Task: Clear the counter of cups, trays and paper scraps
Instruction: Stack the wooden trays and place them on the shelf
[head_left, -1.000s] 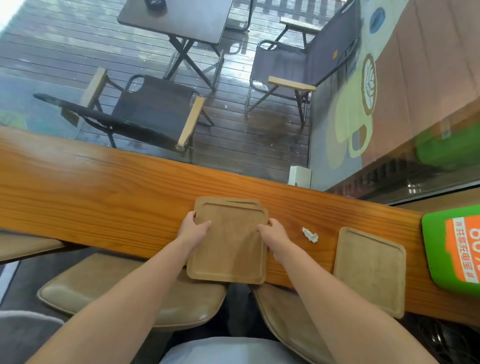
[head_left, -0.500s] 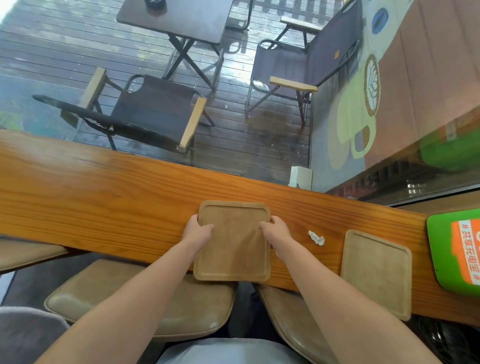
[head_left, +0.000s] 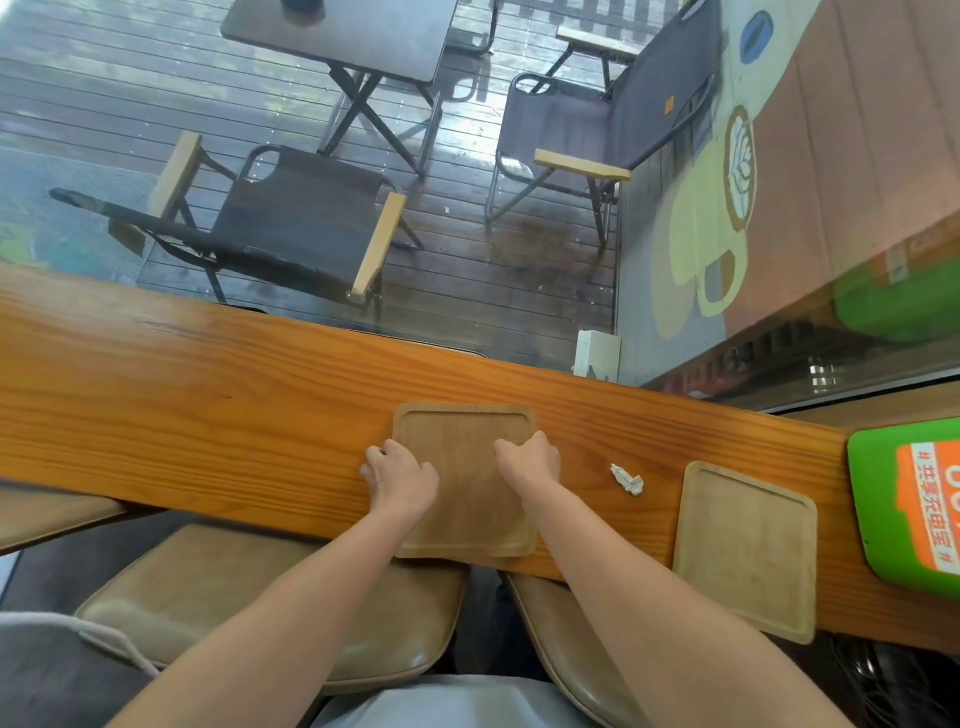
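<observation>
Both hands grip a wooden tray (head_left: 464, 467) on the counter (head_left: 208, 395): left hand (head_left: 400, 475), right hand (head_left: 530, 457). Paper scrap (head_left: 627, 479) and second tray (head_left: 746, 551) lie rightward.

The scene is lit evenly by soft daylight that enters through the window beyond the bench (head_left: 208, 395). A pale sheen is seen on the varnished wood, and bright wet glare is thrown off the deck (head_left: 493, 270) outside. Shadows are faint and soft-edged. Straight lines are bent strongly toward the edges by the wide lens. Detail is kept fairly sharp at the centre, while the corners are slightly smeared.
</observation>
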